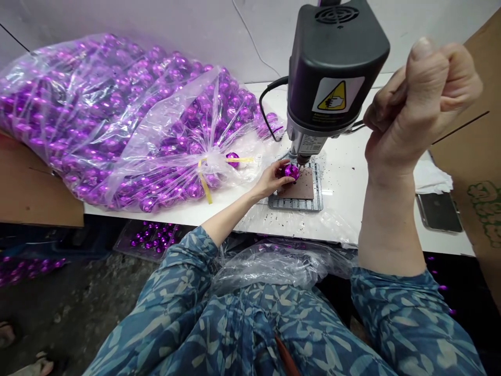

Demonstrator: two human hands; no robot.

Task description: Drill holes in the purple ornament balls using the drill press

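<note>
My left hand (273, 179) is closed on a shiny purple faceted ball (291, 171), holding it over a brown board (299, 188) on the grey metal base (318, 201) of a bench drill press (338, 62). Just above the ball is the drill's chuck (303, 159); whether the bit touches the ball I cannot tell. Raised at the right, my right hand (426, 96) wraps around the feed lever (357, 126) of the drill press, most of which its fingers hide. Dark shavings are scattered around the base.
A large clear plastic bag (133, 120) of purple balls, tied with yellow ribbon, fills the table's left side. One loose ball (232, 160) lies beside its knot. At right are a phone (439, 211), white tissue (432, 177) and a cardboard box (473, 151). A bin of balls (152, 237) sits below.
</note>
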